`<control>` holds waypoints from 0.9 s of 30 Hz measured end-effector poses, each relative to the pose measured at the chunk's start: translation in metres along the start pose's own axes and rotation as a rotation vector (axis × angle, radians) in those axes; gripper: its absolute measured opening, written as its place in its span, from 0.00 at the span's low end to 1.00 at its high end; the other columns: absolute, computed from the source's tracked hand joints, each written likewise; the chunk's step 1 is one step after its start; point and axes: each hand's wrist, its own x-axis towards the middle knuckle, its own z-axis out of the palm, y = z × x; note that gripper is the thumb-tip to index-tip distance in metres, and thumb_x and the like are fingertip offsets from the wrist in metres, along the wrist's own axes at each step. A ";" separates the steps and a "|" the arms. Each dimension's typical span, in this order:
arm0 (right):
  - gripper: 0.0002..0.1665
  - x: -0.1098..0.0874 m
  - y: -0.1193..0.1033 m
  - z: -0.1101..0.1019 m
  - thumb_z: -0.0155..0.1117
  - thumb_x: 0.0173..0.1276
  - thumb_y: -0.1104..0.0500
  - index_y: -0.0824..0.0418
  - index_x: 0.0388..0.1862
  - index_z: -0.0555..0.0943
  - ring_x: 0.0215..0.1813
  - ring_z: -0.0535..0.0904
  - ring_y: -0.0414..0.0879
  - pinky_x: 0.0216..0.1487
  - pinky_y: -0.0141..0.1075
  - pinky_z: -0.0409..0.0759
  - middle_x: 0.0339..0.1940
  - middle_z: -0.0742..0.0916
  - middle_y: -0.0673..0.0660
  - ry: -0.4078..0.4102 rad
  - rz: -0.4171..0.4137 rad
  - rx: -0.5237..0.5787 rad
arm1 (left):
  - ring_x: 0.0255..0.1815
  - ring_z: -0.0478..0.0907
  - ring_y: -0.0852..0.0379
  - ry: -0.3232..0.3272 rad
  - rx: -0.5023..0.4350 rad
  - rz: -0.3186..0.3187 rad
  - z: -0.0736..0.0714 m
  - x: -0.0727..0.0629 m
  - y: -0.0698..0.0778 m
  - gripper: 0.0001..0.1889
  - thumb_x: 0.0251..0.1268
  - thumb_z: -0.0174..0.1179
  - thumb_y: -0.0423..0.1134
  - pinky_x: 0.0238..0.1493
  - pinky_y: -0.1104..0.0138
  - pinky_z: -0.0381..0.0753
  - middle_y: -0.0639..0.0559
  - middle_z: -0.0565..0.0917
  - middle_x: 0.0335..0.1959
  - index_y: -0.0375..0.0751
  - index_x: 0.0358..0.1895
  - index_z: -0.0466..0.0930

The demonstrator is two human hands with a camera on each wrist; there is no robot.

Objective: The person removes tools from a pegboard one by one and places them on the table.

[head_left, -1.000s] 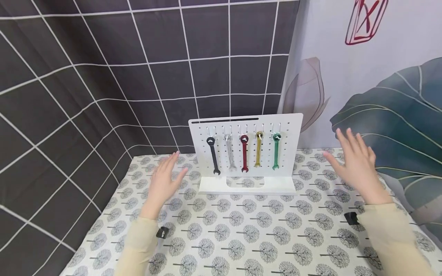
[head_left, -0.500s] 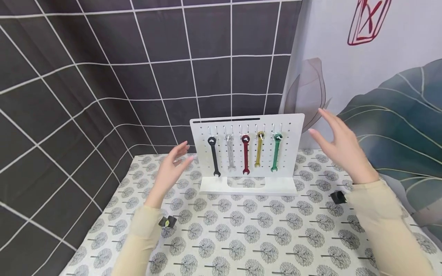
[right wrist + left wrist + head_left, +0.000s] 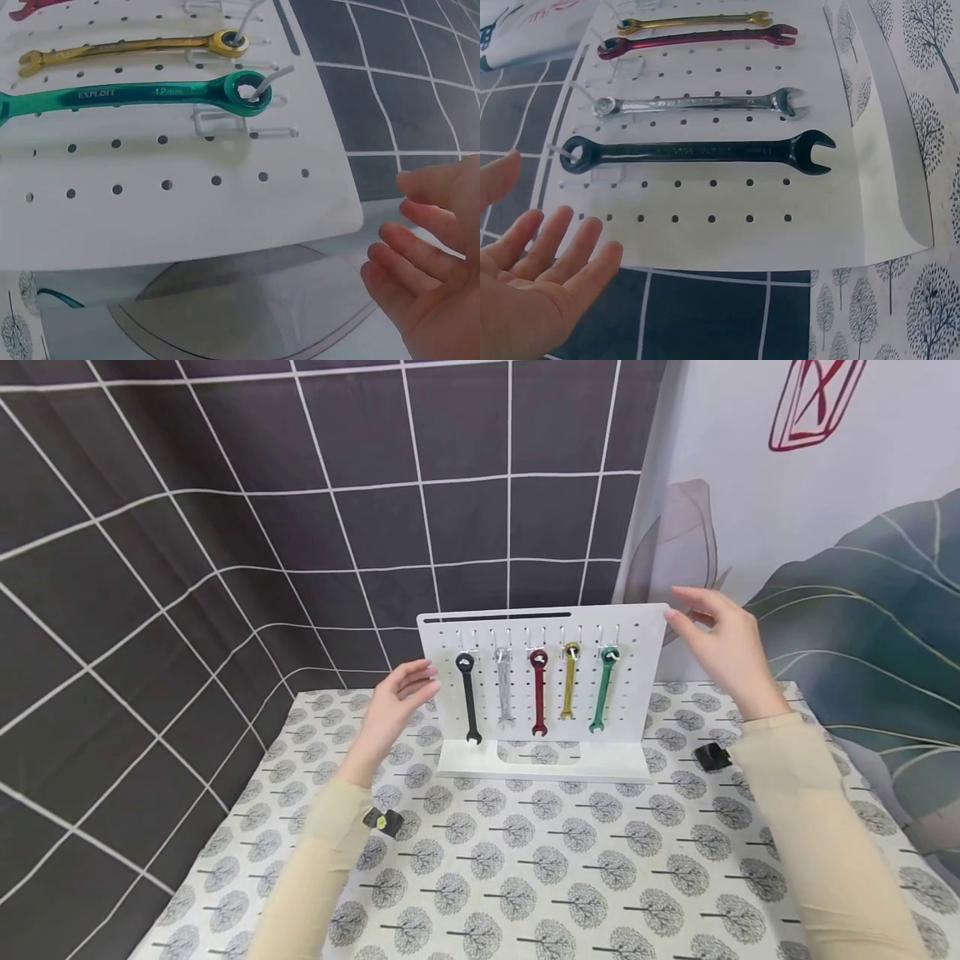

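1. My left grip [image 3: 397,700], fingers loosely parted, hovers just beside the left edge of the white pegboard [image 3: 628,681], nearest the black wrench [image 3: 470,702].
2. My right grip [image 3: 727,639], thumb and fingers apart, hovers just beside its upper right corner, nearest the green wrench [image 3: 603,693].
3. Between those wrenches hang the silver wrench [image 3: 504,693], red wrench [image 3: 538,697] and gold wrench [image 3: 570,687]; the pegboard stands on the desk [image 3: 525,889].

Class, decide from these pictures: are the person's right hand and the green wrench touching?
Apart. The right wrist view shows bare pegboard between the green wrench and the right hand.
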 end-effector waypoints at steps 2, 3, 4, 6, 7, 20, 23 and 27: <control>0.30 0.003 0.000 0.001 0.61 0.75 0.44 0.56 0.70 0.75 0.64 0.76 0.60 0.65 0.40 0.76 0.68 0.79 0.61 -0.011 0.011 -0.007 | 0.65 0.75 0.47 -0.012 -0.015 -0.008 0.004 0.004 -0.002 0.28 0.70 0.65 0.41 0.70 0.56 0.72 0.42 0.78 0.64 0.38 0.70 0.70; 0.30 0.004 0.000 0.002 0.61 0.75 0.45 0.56 0.70 0.76 0.64 0.77 0.59 0.63 0.37 0.77 0.68 0.79 0.62 -0.017 0.012 -0.006 | 0.65 0.75 0.46 -0.016 -0.024 -0.012 0.006 0.005 -0.003 0.28 0.70 0.65 0.40 0.70 0.56 0.71 0.42 0.78 0.64 0.38 0.70 0.70; 0.29 0.006 0.001 0.003 0.62 0.75 0.45 0.57 0.69 0.76 0.62 0.78 0.56 0.61 0.33 0.78 0.67 0.80 0.62 -0.019 0.011 -0.002 | 0.65 0.76 0.45 -0.020 -0.031 -0.019 0.008 0.007 -0.003 0.28 0.70 0.65 0.40 0.70 0.56 0.71 0.41 0.78 0.64 0.37 0.70 0.70; 0.28 0.007 0.001 0.006 0.63 0.75 0.47 0.59 0.67 0.78 0.58 0.80 0.47 0.55 0.26 0.77 0.64 0.82 0.63 -0.017 0.005 -0.002 | 0.65 0.76 0.45 -0.026 -0.036 -0.031 0.011 0.010 -0.005 0.27 0.70 0.65 0.39 0.70 0.56 0.71 0.41 0.78 0.64 0.37 0.69 0.70; 0.27 0.008 0.001 0.007 0.63 0.75 0.48 0.60 0.66 0.78 0.55 0.80 0.41 0.52 0.22 0.76 0.63 0.83 0.63 -0.014 0.001 -0.007 | 0.64 0.76 0.45 -0.028 -0.036 -0.038 0.012 0.011 -0.006 0.27 0.70 0.65 0.40 0.70 0.56 0.71 0.41 0.79 0.64 0.38 0.69 0.71; 0.23 0.014 0.001 0.010 0.62 0.75 0.49 0.62 0.61 0.82 0.41 0.73 0.21 0.44 0.19 0.72 0.56 0.86 0.64 0.001 -0.007 -0.044 | 0.62 0.78 0.47 -0.066 -0.082 -0.089 0.026 0.030 -0.014 0.25 0.69 0.65 0.37 0.67 0.58 0.74 0.42 0.80 0.61 0.38 0.67 0.73; 0.24 0.015 0.002 0.009 0.62 0.75 0.48 0.63 0.60 0.83 0.40 0.72 0.20 0.43 0.21 0.72 0.56 0.86 0.64 -0.004 0.001 -0.045 | 0.61 0.78 0.47 -0.080 -0.086 -0.103 0.030 0.034 -0.018 0.24 0.69 0.65 0.36 0.67 0.58 0.75 0.39 0.80 0.59 0.34 0.65 0.74; 0.25 0.017 0.007 0.009 0.63 0.74 0.47 0.63 0.60 0.83 0.40 0.73 0.21 0.43 0.24 0.72 0.56 0.86 0.65 -0.025 0.021 -0.025 | 0.57 0.79 0.49 -0.105 -0.084 -0.111 0.037 0.037 -0.025 0.20 0.69 0.65 0.35 0.65 0.60 0.77 0.40 0.82 0.54 0.31 0.61 0.76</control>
